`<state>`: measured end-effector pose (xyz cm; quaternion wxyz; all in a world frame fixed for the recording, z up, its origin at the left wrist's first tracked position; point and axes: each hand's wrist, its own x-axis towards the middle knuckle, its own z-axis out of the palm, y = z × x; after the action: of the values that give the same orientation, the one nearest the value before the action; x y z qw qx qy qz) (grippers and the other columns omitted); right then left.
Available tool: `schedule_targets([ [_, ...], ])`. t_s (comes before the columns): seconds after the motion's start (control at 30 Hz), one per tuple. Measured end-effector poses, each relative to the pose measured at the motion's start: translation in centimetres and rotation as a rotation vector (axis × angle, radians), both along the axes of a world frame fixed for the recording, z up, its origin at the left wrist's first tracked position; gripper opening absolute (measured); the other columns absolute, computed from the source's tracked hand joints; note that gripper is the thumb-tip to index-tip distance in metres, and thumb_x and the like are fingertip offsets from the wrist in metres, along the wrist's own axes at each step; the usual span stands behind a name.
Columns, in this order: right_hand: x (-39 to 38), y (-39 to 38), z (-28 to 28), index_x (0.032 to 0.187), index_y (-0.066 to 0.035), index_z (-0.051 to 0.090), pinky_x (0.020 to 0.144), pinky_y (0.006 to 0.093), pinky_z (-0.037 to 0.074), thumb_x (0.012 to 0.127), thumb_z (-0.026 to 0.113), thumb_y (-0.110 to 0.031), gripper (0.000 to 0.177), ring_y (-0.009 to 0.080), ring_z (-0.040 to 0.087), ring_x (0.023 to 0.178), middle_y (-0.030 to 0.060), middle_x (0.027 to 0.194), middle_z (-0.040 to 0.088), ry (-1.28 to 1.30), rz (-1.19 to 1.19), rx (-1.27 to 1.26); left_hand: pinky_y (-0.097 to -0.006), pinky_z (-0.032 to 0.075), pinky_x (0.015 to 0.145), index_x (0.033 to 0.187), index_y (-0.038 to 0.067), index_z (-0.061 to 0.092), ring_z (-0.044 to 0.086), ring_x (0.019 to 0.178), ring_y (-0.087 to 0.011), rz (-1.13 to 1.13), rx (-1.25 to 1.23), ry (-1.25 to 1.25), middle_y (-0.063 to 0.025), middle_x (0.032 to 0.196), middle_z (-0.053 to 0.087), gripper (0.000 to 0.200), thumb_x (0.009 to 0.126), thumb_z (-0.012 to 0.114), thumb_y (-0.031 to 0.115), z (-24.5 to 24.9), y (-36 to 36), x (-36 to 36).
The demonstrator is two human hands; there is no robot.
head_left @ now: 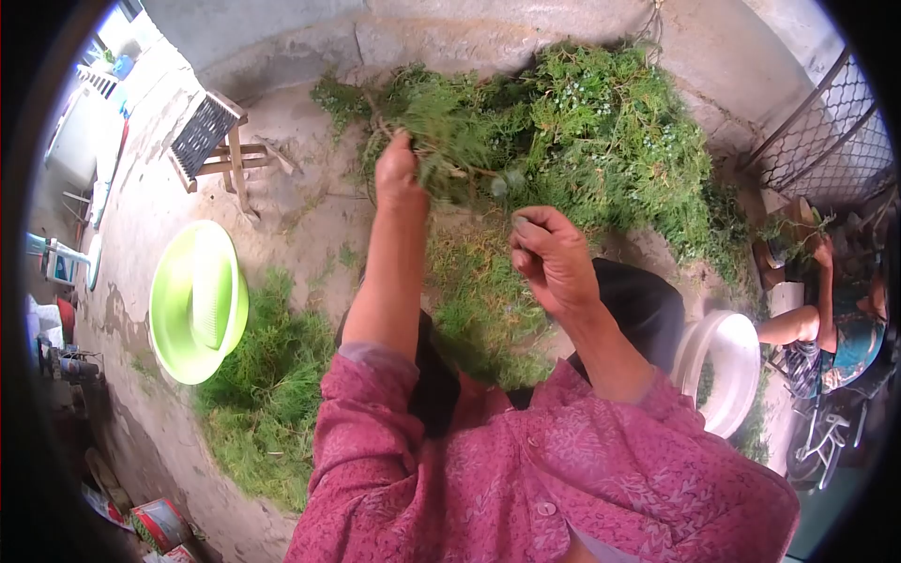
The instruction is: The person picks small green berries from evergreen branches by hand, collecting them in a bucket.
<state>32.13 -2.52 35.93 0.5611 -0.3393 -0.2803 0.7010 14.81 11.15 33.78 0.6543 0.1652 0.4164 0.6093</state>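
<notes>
My left hand (399, 172) is closed around the stem of a leafy evergreen branch (450, 141), whose sprays are blurred by motion. Beside it, to the right and a little lower, my right hand (556, 258) has its fingers curled into a pinch; what they hold, if anything, is too small to make out. A large heap of green evergreen branches (619, 141) with small pale bluish berries lies just beyond both hands, against the wall. Loose green sprigs (488, 300) cover the ground between my knees.
A lime-green basin (169, 310) leans at left beside a second pile of greenery (267, 403). A woven-seat stool (202, 141) stands farther back. At right are a white bucket (746, 371) and another person (849, 328) holding a sprig. A concrete wall (282, 56) curves behind.
</notes>
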Motion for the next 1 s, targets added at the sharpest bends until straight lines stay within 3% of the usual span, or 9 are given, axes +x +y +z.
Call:
schedule_targets([
  [0.1,1.3,-0.9,-0.6,0.095,-0.007,0.054,0.05,0.0191,0.042,0.082,0.058,-0.013,0.015,0.0089,0.051,0.059,0.0035,0.077,0.057,0.128,0.095,-0.064,-0.0321,0.048,0.041,0.093,0.001,0.051,0.058,0.054,-0.023,0.003,0.097,-0.103,-0.011,0.072,0.059,0.028,0.091,0.03,0.019,0.0,0.3,-1.6],
  [0.23,2.1,0.0,-2.3,0.101,-0.008,0.051,0.045,0.0173,0.036,0.085,0.051,-0.02,0.019,0.0109,0.047,0.066,0.0077,0.086,0.053,0.337,0.225,-0.352,-0.0323,0.046,0.038,0.092,0.002,0.05,0.057,0.051,-0.0242,-0.037,0.006,-0.017,-0.0123,0.071,0.057,0.025,0.091,0.029,0.017,-0.3,0.6,-2.1],
  [0.37,1.5,2.7,-3.4,0.102,-0.007,0.05,0.045,0.0172,0.036,0.087,0.047,-0.022,0.021,0.0119,0.048,0.069,0.0088,0.09,0.052,0.429,0.302,-0.433,-0.0321,0.045,0.038,0.091,0.003,0.05,0.056,0.051,-0.0229,-0.107,-0.033,0.02,-0.0109,0.072,0.057,0.024,0.091,0.031,0.018,0.8,-0.4,-1.3],
  [0.43,0.4,4.2,-3.6,0.105,-0.007,0.05,0.043,0.0167,0.035,0.089,0.043,-0.026,0.025,0.0124,0.048,0.068,0.0096,0.092,0.053,0.243,0.384,-0.329,-0.0315,0.045,0.039,0.09,0.003,0.05,0.055,0.051,-0.0224,-0.133,-0.056,-0.005,-0.0101,0.071,0.056,0.023,0.091,0.033,0.019,0.7,-0.7,-0.6],
  [0.53,-0.7,5.7,-3.6,0.109,-0.005,0.048,0.041,0.0161,0.034,0.09,0.042,-0.028,0.03,0.0122,0.047,0.065,0.0109,0.093,0.053,0.352,0.358,-0.377,-0.0322,0.048,0.045,0.086,0.003,0.05,0.054,0.052,-0.0202,-0.175,0.02,-0.005,-0.0075,0.066,0.053,0.025,0.091,0.037,0.024,0.4,-0.8,-0.2],
  [0.67,-1.8,6.0,-1.9,0.111,-0.004,0.047,0.039,0.0163,0.032,0.089,0.043,-0.029,0.034,0.0108,0.046,0.06,0.0118,0.091,0.053,0.46,0.504,-0.251,-0.0341,0.05,0.046,0.086,0.003,0.051,0.057,0.053,-0.0214,-0.262,0.092,0.057,-0.0101,0.067,0.056,0.03,0.092,0.035,0.028,-0.3,0.2,-0.5],
  [0.8,-2.3,6.1,-2.2,0.112,-0.005,0.046,0.04,0.0167,0.032,0.09,0.041,-0.031,0.035,0.009,0.044,0.057,0.0096,0.086,0.051,0.719,0.659,-0.195,-0.0323,0.05,0.046,0.095,0.003,0.051,0.058,0.054,-0.0207,-0.29,0.009,0.009,-0.01,0.072,0.059,0.027,0.091,0.031,0.02,0.2,-0.2,-0.1],
  [0.9,-2.1,5.8,-2.6,0.114,-0.006,0.045,0.042,0.0174,0.032,0.089,0.042,-0.03,0.034,0.0088,0.043,0.056,0.0079,0.085,0.05,0.75,0.617,-0.247,-0.0317,0.049,0.045,0.095,0.003,0.051,0.057,0.052,-0.0208,-0.247,-0.052,0.103,-0.0103,0.073,0.059,0.03,0.092,0.03,0.025,0.8,-0.8,0.4],
  [1.0,-2.0,5.3,-2.2,0.113,-0.007,0.046,0.043,0.0184,0.033,0.088,0.046,-0.027,0.032,0.0092,0.043,0.056,0.0085,0.088,0.05,0.696,0.594,-0.195,-0.0332,0.049,0.045,0.095,0.003,0.052,0.057,0.052,-0.0213,-0.285,-0.022,-0.003,-0.0104,0.075,0.06,0.031,0.092,0.033,0.027,-0.7,0.2,0.5],
])
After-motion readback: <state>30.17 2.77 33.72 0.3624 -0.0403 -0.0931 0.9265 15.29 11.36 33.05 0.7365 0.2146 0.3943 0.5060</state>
